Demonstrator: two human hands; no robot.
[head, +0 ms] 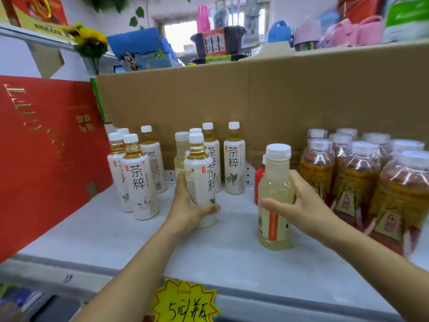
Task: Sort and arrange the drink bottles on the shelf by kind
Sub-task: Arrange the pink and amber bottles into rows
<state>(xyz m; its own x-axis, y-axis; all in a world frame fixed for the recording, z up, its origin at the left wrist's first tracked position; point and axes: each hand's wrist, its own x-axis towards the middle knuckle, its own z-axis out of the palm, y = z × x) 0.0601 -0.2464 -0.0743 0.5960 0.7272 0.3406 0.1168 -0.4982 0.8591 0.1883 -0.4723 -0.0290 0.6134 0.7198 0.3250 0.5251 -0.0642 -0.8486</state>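
Observation:
My left hand [189, 206] grips a white-labelled tea bottle [200, 175] with amber liquid, near the middle of the white shelf [111, 238]. My right hand [301, 205] grips a pale yellow drink bottle [275, 182] with a red label strip, right of centre. Three more white-labelled tea bottles [137, 177] cluster at the left, and two [234, 159] stand at the back. Another pale bottle [181, 149] stands behind the one in my left hand. Several red-and-gold labelled bottles [357, 180] fill the right side.
A large red gift box [46, 147] leans at the left end. A cardboard box wall [278, 101] backs the shelf. A small red item [258, 182] sits behind the pale bottle. A yellow price tag [185, 303] hangs on the shelf's front edge.

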